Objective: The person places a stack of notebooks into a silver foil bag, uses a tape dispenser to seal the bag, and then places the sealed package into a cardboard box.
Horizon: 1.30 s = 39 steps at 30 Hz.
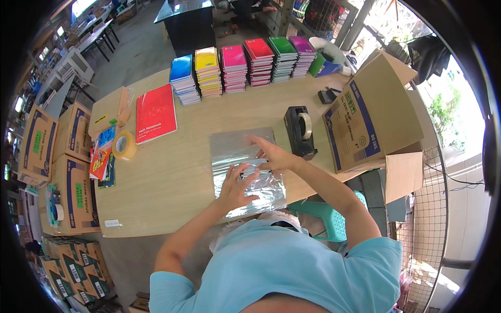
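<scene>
A person in a light blue shirt leans over a wooden counter [172, 177], both hands pressed flat on a clear plastic-wrapped bundle [245, 172] lying near its front edge. The left hand [236, 188] rests with its grip released and fingers spread on the crinkled wrap; the right hand [271, 154], likewise spread open, presses the bundle's upper part. A black tape dispenser [300, 130] stands just beside the right hand, next to an open cardboard box [365, 115]. Stacks of coloured notebooks [240, 68] line the far edge; a red notebook [155, 113] and a roll of tape [124, 145] lie to the left.
</scene>
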Motion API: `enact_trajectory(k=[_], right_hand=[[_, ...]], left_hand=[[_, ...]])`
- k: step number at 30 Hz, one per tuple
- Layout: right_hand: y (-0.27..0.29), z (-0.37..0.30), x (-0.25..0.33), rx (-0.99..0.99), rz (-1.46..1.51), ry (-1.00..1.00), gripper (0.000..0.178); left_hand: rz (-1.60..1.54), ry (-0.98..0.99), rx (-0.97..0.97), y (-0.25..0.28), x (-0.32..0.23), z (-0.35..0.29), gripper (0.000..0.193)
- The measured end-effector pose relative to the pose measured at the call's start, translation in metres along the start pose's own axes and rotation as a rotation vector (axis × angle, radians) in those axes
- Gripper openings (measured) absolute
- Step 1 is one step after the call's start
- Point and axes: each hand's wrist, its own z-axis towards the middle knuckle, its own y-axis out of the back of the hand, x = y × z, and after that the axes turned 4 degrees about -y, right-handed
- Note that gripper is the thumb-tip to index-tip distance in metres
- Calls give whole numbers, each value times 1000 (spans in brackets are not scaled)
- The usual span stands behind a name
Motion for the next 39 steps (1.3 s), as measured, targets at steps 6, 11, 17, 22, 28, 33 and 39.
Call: enact_trajectory(k=[6,11,17,22,28,33,39], right_hand=[[4,4,-17,147,97,-74,116],[5,10,-14,187,110,-79,117],[2,9,-39,47,309,-226,117],[-39,-50,-35,-249,676,-1,112],[-63,-44,-53,-305,785,3,105],[-59,-30,-53,-318,809,-79,89],[-43,-16,-41,-259,741,-239,55]], left_hand=[[44,-85,-307,9,-18,20,47],[73,33,-45,27,-23,27,33],[-155,164,-136,-13,-1,31,20],[-289,332,-204,-23,-8,29,15],[-157,180,-303,-25,-9,30,27],[-862,633,-417,-25,6,32,69],[-860,746,-252,-31,19,31,59]])
